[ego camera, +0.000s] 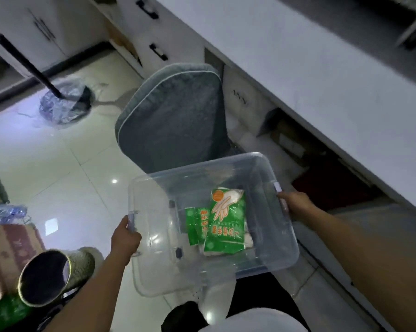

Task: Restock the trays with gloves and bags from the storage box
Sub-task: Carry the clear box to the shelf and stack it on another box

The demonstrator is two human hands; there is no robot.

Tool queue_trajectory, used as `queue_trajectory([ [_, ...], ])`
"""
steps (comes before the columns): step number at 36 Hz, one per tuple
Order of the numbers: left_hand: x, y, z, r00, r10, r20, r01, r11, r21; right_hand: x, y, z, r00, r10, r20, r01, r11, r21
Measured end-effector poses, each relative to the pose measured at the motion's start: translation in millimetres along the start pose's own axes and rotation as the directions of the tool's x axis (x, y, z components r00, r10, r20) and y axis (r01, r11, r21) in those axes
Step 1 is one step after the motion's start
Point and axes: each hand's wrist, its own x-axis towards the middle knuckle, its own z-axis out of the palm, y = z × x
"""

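Observation:
I hold a clear plastic storage box (271,250) in the air above the floor, in front of a grey chair. My left hand (125,238) grips the box's left rim by a latch. My right hand (295,203) grips the right rim. Inside the box lie green packets of disposable gloves (228,224), one with a white hand drawn on it, on top of some whitish bags. No trays are in view.
A grey cushioned chair (173,116) stands just beyond the box. A white counter (322,75) runs along the right, with boxes stored beneath. A cylindrical woven bin (56,276) and cartons (8,245) sit at the lower left. A mop (65,99) rests on the tiled floor.

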Motion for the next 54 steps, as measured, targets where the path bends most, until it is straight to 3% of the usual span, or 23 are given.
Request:
queue_trajectory([
  [6, -11, 53, -5, 0.942, 0.267, 0.204, -0.297, 0.945, 0.138, -90, 68, -47, 0.987, 0.078, -0.142, -0.046, 0.976, 0.215],
  [14, -74, 166, 50, 0.763, 0.470, 0.443, -0.602, 0.767, 0.223, -212, 154, -126, 0.923, 0.169, -0.346, -0.001, 0.899, 0.438],
  [20, -173, 215, 125, 0.553, 0.530, 0.643, -0.786, 0.588, 0.191, -311, 238, -181, 0.843, 0.259, -0.472, 0.067, 0.819, 0.569],
  [25, -266, 217, 197, 0.334, 0.550, 0.765, -0.891, 0.449, 0.066, -379, 323, -214, 0.759, 0.399, -0.515, 0.135, 0.677, 0.724],
  [28, -325, 206, 241, 0.238, 0.522, 0.819, -0.932, 0.360, 0.041, -415, 376, -225, 0.722, 0.473, -0.504, 0.187, 0.568, 0.801],
  [35, -457, 156, 347, 0.119, 0.329, 0.937, -0.977, 0.206, 0.052, -481, 498, -227, 0.607, 0.648, -0.461, 0.289, 0.361, 0.887],
  [40, -534, 104, 404, -0.005, 0.250, 0.968, -0.997, 0.071, -0.023, -513, 565, -215, 0.557, 0.737, -0.383, 0.338, 0.220, 0.915],
  [46, -609, 56, 463, -0.057, 0.116, 0.992, -0.998, -0.048, -0.051, -546, 613, -194, 0.457, 0.832, -0.314, 0.448, 0.090, 0.890],
  [51, -669, 23, 528, -0.091, -0.058, 0.994, -0.979, -0.176, -0.100, -553, 636, -180, 0.426, 0.875, -0.229, 0.523, -0.032, 0.851],
  [54, -703, 0, 573, -0.174, -0.102, 0.979, -0.965, -0.179, -0.190, -548, 641, -181, 0.391, 0.905, -0.166, 0.570, -0.097, 0.816],
])
